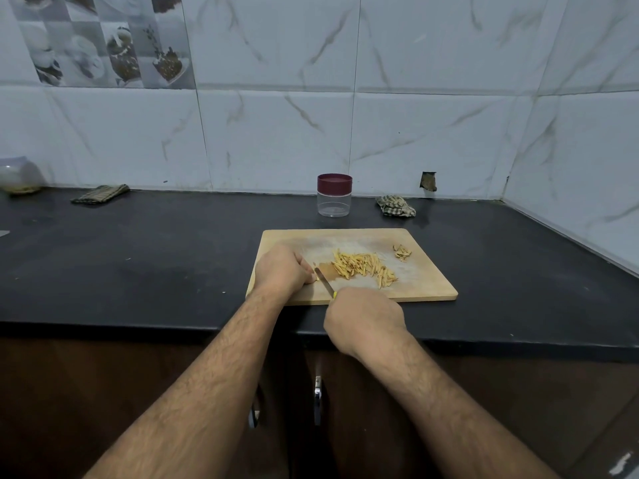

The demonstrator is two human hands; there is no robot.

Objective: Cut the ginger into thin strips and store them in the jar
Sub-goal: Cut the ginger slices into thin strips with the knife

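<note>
Head view. Wooden cutting board (425,285) lies flat on the dark counter (138,257), near its front edge. A pile of cut ginger strips (363,267) sits on the middle of the board; a smaller heap of brownish trimmings (401,252) lies apart from it toward the board's far right corner.

Left hand (281,271) rests on the left part of the board, fingers curled down; a pale bit of uncut ginger (315,279) shows at the fingertips, so the left grip is closed on that piece. How much ginger is under the hand cannot be told.

Right hand (364,318) is at the board's front edge, its grip closed round the yellow handle of a knife (325,281). Blade runs up and left, tip just beside the left fingertips; whether the edge touches the ginger cannot be told.

Jar (334,198), clear with a maroon lid on, stands upright behind the board near the tiled wall (432,115), well apart from the strips. A crumpled checked cloth (396,206) lies right of the jar; a folded cloth (100,194) lies far left, with a blurred container (19,174) at the left edge. Cabinet doors (518,392) show below the counter.
</note>
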